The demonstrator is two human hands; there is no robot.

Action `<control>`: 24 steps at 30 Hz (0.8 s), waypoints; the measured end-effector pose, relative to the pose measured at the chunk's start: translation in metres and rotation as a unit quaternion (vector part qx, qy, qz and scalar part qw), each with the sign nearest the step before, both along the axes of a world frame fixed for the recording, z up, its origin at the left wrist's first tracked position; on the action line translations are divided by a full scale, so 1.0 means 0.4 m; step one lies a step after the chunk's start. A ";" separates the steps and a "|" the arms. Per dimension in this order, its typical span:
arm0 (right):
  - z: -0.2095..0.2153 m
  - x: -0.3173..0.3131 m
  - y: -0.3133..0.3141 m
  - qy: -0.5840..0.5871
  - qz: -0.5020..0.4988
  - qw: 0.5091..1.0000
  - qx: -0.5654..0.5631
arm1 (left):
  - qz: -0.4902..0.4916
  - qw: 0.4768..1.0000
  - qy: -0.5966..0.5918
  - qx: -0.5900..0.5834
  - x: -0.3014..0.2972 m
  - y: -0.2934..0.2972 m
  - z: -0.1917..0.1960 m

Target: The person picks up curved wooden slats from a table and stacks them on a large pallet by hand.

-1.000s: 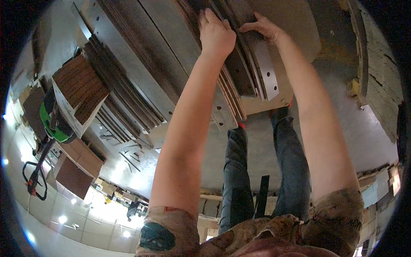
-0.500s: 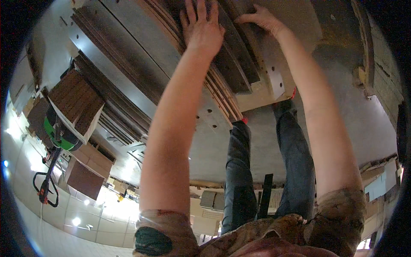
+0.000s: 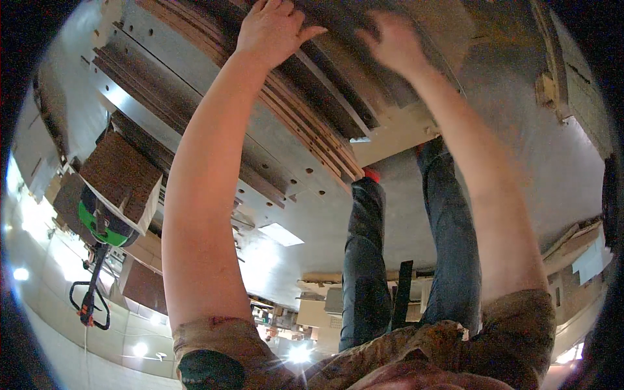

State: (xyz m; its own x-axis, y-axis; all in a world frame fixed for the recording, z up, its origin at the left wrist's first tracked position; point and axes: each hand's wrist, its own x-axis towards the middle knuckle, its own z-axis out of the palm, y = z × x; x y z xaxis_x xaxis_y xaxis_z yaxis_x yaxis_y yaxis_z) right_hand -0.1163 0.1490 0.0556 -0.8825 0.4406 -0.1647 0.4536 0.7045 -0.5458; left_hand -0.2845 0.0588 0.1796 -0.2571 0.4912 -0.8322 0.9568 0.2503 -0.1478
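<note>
Long dark board pieces (image 3: pixel 338 88) lie side by side under my arms at the top of the view. My left hand (image 3: pixel 270 32) is over their left part, beside a stack of brown boards (image 3: pixel 312 123); its thumb sticks out to the right and its fingertips reach the upper edge. Above the right part of the pieces is my right hand (image 3: pixel 393 42), smeared by motion, with thumb and fingers apart. Nothing shows in its grasp. Beneath the pieces, a pale flat sheet (image 3: pixel 403 133) shows at their near end.
Grey panels with drilled holes (image 3: pixel 260 153) and more stacked boards (image 3: pixel 140 91) extend to the left. Farther left stands a brown stack with a green-and-black device and a looped handle (image 3: pixel 91 302). My legs (image 3: pixel 367 260) are below, on a grey floor (image 3: pixel 520 175). Wooden boards line the right rim.
My left hand has shifted left, and its thumb now spreads out. My right hand has moved slightly down. The pale holed panel end near it no longer shows; more of the pale sheet does.
</note>
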 end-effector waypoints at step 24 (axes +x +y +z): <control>0.058 0.016 -0.213 0.004 0.048 0.981 -0.185 | -0.174 0.958 -0.042 0.223 -0.116 -0.150 -0.116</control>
